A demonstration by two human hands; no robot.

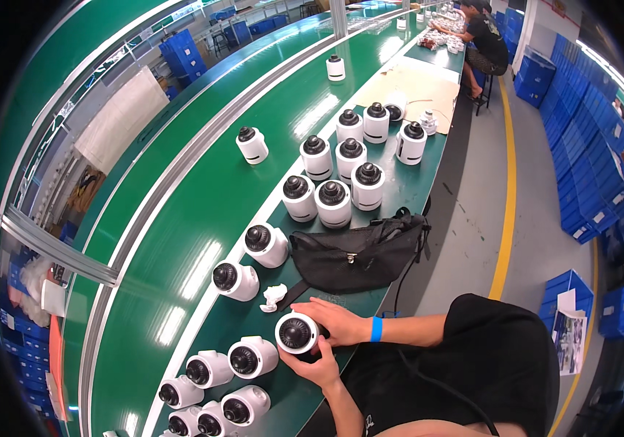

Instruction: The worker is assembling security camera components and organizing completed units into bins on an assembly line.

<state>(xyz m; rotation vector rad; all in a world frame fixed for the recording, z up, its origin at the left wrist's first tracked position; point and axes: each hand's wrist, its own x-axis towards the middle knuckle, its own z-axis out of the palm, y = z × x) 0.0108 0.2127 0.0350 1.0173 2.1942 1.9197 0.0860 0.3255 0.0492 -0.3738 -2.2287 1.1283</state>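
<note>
A white cylindrical device with a black ribbed round end (296,333) is held between both hands above the near table edge, its black end turned up. My left hand (318,368) curls around its lower side. My right hand (332,320), with a blue band at the wrist, closes on it from the other side; some of its fingers are hidden. A small white moulded part (274,297) lies just beyond the device. Two similar devices (236,281) (266,245) lie tilted near the belt edge, and several more (252,357) rest on their sides at the lower left.
A black bag (348,256) with a strap lies on the green table. Behind it stand several upright devices (334,202). A green conveyor belt (173,291) runs alongside, carrying single devices (252,146). Cardboard (421,84) covers the table further off. A person (483,44) sits beyond; blue bins (589,138) line the aisle.
</note>
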